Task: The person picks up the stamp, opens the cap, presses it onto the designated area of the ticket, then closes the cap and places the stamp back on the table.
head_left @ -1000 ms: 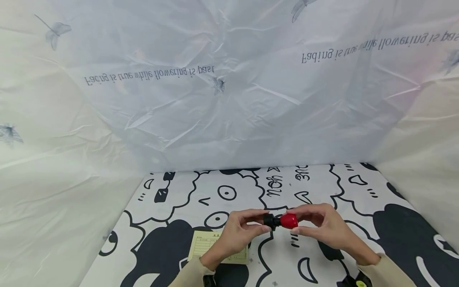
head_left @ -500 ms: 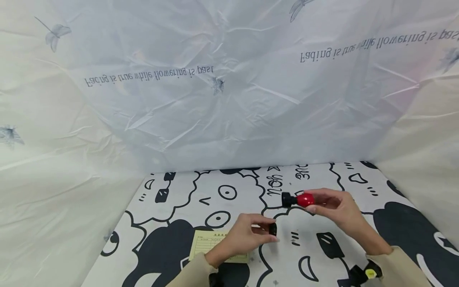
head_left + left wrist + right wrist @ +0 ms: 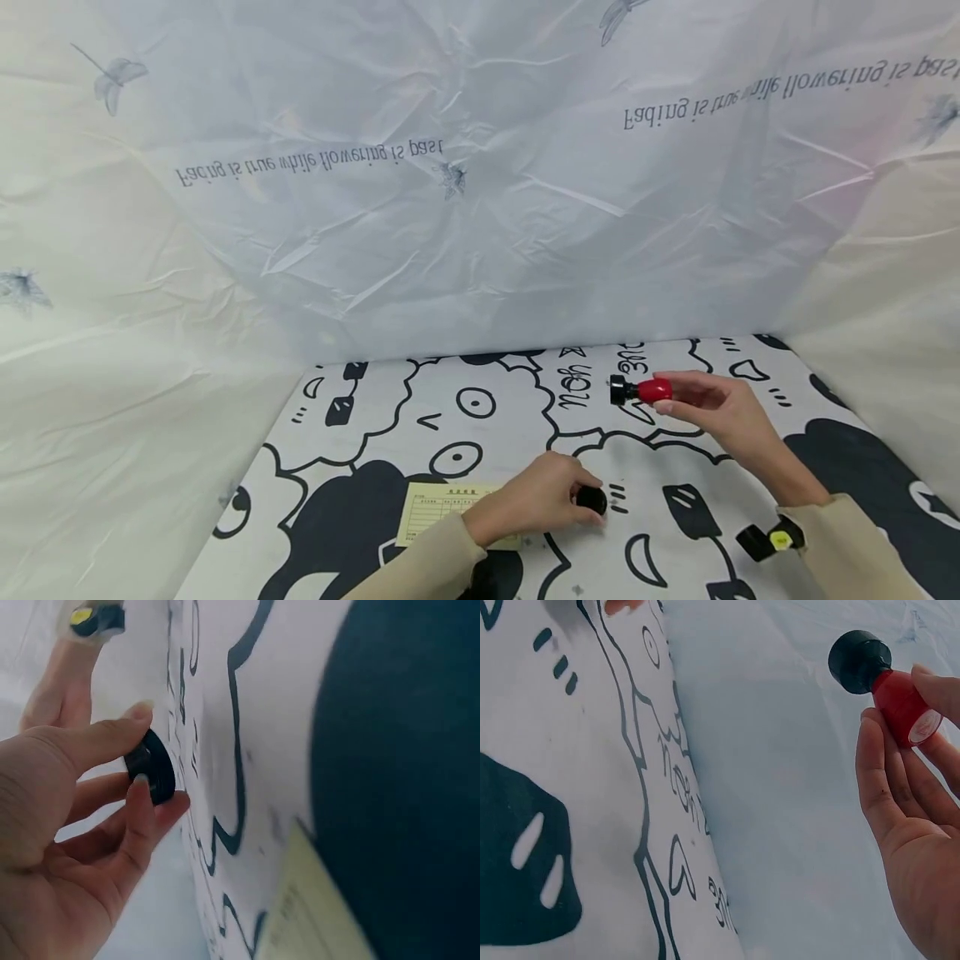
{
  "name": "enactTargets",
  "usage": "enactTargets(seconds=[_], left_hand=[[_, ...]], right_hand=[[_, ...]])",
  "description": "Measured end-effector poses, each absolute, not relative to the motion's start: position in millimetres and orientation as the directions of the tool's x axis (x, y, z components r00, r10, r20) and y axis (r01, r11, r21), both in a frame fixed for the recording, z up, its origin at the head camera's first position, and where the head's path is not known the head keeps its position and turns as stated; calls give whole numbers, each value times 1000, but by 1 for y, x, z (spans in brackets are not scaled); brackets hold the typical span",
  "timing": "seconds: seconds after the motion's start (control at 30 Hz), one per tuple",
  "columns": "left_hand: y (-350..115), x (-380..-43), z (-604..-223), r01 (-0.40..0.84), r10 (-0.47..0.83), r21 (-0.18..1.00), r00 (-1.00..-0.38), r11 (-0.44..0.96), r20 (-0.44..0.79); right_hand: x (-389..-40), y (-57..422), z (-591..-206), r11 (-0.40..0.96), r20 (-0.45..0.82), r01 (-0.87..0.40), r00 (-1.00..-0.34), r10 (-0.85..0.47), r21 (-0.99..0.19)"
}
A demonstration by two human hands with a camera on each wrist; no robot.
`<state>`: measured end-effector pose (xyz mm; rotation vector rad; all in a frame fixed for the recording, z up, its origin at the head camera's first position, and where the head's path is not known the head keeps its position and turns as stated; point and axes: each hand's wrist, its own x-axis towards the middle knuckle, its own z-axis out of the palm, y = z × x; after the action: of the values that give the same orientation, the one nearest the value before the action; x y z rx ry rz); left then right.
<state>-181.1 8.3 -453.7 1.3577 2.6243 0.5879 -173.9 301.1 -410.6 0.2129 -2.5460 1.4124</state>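
Note:
A red-handled round stamp (image 3: 655, 391) with a black head is held in the air, its head pointing left. My right hand (image 3: 723, 410) pinches the red handle between thumb and fingers. In the right wrist view the stamp (image 3: 898, 701) shows a pale round mark on the handle's end. Lower and to the left, my left hand (image 3: 547, 496) pinches a round black cap (image 3: 592, 500) close above the tabletop. The left wrist view shows the cap (image 3: 152, 766) between thumb and fingertips, standing on its edge.
A yellow printed form (image 3: 427, 512) lies on the table, partly under my left forearm. The white tablecloth (image 3: 517, 417) carries black cartoon drawings. Pale plastic sheeting (image 3: 480, 250) walls off the back and both sides.
The stamp and the black cap have come apart. My right hand has carried the stamp up, right and away from me. My left hand has lowered the cap toward the table, slightly right.

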Motion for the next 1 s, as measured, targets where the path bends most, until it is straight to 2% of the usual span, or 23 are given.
enactTargets(seconds=[0.13,0.27,0.47,0.77,1.0], left_hand=[[22,-179,-451,790,820,270,-572,550,6],[32,-176,-451,790,813,212,-580,576,-49],[38,-179,-462,793,815,194,-575,577,-75],[43,-178,-463,785,821,248,-562,568,-99],[41,-176,-461,765,798,235,-592,600,-112]], right_hand=[[-180,304,-408,530,282,-240,-959,-1,-813],[-186,306,-406,529,303,-253,-953,9,-810],[-191,304,-412,497,304,-261,-953,4,-827],[-192,302,-418,503,302,-260,-953,2,-824],[-196,295,-414,478,314,-285,-949,-19,-831]])
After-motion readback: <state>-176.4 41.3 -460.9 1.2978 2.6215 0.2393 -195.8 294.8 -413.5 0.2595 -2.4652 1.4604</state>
